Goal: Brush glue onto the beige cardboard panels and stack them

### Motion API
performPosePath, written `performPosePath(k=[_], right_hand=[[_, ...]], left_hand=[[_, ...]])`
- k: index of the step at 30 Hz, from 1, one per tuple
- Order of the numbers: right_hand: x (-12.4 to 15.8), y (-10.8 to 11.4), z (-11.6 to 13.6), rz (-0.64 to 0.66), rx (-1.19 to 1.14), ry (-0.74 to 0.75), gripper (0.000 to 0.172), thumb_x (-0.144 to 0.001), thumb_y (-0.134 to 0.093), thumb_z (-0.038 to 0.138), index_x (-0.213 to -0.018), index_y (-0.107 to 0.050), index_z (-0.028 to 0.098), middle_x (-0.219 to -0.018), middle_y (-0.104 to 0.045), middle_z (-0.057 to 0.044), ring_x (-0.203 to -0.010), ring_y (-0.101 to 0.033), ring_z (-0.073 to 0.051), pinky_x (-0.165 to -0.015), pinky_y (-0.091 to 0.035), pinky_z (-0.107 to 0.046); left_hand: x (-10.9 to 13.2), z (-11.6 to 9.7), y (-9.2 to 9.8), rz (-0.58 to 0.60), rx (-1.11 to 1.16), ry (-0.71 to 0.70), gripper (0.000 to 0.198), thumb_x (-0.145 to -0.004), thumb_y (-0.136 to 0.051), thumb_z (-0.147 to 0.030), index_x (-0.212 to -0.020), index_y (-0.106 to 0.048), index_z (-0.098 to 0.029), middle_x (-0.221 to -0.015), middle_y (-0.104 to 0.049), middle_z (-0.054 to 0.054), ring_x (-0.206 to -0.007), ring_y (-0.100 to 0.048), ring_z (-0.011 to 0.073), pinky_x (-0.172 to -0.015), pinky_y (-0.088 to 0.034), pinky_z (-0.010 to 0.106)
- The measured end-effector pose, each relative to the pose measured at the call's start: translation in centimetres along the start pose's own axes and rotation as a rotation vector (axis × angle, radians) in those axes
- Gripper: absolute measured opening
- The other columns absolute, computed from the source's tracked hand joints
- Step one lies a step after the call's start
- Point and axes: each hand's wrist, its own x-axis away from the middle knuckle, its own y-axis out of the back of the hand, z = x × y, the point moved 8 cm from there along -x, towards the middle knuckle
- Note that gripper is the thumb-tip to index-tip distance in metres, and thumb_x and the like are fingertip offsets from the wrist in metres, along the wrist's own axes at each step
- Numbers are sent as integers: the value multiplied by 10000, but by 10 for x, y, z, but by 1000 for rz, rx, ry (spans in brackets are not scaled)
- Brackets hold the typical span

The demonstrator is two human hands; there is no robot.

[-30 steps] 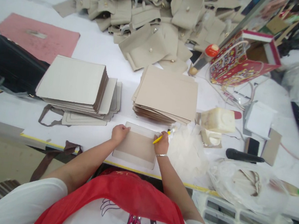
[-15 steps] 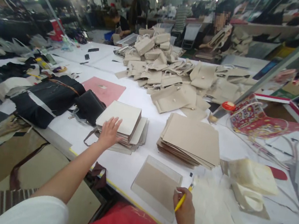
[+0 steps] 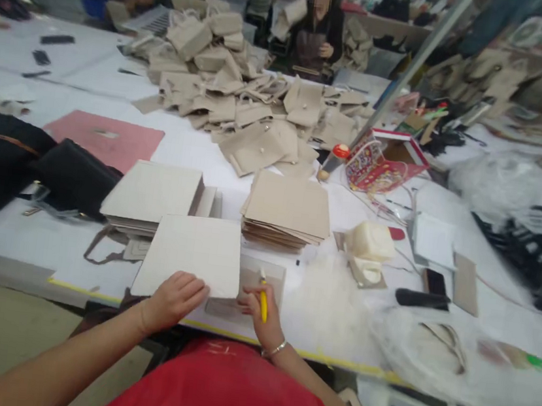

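My left hand [image 3: 179, 298] grips the lower edge of a flat cream panel [image 3: 193, 253], fingers on top of it. The panel is above the table, partly over a clear flat template [image 3: 278, 274] with a beige piece under it. A yellow pen-shaped tool [image 3: 264, 302] lies in my right hand [image 3: 264, 317], tip pointing up and away; its exact kind is unclear. My right fingers are just right of the panel, over the template. Behind the panel stands a stack of cream panels [image 3: 154, 192], and right of that a stack of beige panels [image 3: 295, 203].
A heap of beige bag parts [image 3: 249, 95] spreads across the table's back. Black bags [image 3: 72, 172] and a pink sheet [image 3: 111, 137] lie left. To the right are a red patterned box [image 3: 384, 164], a cream block [image 3: 369, 241] and a phone [image 3: 434, 282]. A person sits beyond the heap.
My left hand has taken a cream panel from the stack and brought it right and nearer me, over the template. My right hand still holds the yellow tool. The view has turned right.
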Motion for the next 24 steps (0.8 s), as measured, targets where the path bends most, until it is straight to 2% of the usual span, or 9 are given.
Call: performPosePath(k=[2,4,6,8,13,17,19,21,24], right_hand=[[1,10,-6,-70,120,-7,208,-813,-480,351,-941,-372,228,-802,-549,-3,-631,-545,-124,-589,-456,-265],[6,24,-18,-153,294,-4,215,-790,-501,334,-934,-392,217,-776,-533,-3,-661,-541,-142,-625,-447,-277],[12,38,-37,-209,438,-12,185,-801,-468,311,-940,-409,204,-769,-540,-11,-663,-548,-155,-637,-440,-285],[18,51,-60,-231,540,-14,162,-822,-422,291,-950,-426,191,-771,-558,-24,-661,-561,-162,-636,-438,-286],[19,67,-105,-162,743,-2,179,-830,-414,271,-974,-462,177,-842,-594,-60,-721,-595,-176,-653,-447,-285],[17,69,-121,-80,916,-85,259,-800,-505,319,-1019,-479,183,-892,-606,-83,-712,-604,-191,-582,-440,-274],[17,73,-115,-82,976,-82,295,-795,-526,359,-1031,-497,185,-894,-613,-93,-694,-608,-193,-553,-436,-267],[18,84,-97,-128,995,-23,300,-813,-504,390,-1032,-518,186,-870,-628,-94,-697,-618,-197,-555,-446,-268],[20,126,-50,-289,938,115,341,-854,-430,400,-1095,-520,176,-878,-650,-100,-718,-630,-206,-593,-471,-292]], left_hand=[[-7,-47,-26,49,108,-127,215,-863,-393,-189,-1003,-555,-212,-883,-590,76,-773,-497,173,-697,-389,339],[-16,-81,-56,110,156,-201,197,-875,-381,-214,-956,-559,-194,-848,-580,72,-743,-481,166,-666,-375,327],[-25,-101,-85,160,167,-225,195,-880,-374,-215,-921,-561,-181,-829,-572,72,-736,-469,167,-655,-359,322],[-33,-110,-110,203,167,-226,191,-878,-379,-205,-931,-560,-178,-837,-573,73,-755,-470,174,-664,-350,323],[-32,-115,-149,342,184,-195,216,-869,-411,-217,-1026,-558,-198,-1013,-588,82,-887,-497,194,-761,-352,338],[-27,-94,-161,408,168,12,410,-800,-542,-334,-1195,-488,-240,-1289,-462,96,-1156,-398,256,-931,-291,415],[-25,-84,-164,444,157,97,489,-757,-595,-355,-1215,-472,-240,-1293,-460,103,-1165,-396,270,-937,-298,429],[-24,-80,-167,473,163,122,499,-738,-621,-346,-1203,-480,-235,-1256,-494,104,-1123,-436,266,-909,-338,419],[-25,-80,-168,483,182,115,546,-702,-652,-392,-1195,-482,-229,-1241,-512,104,-1089,-472,274,-872,-386,414]])
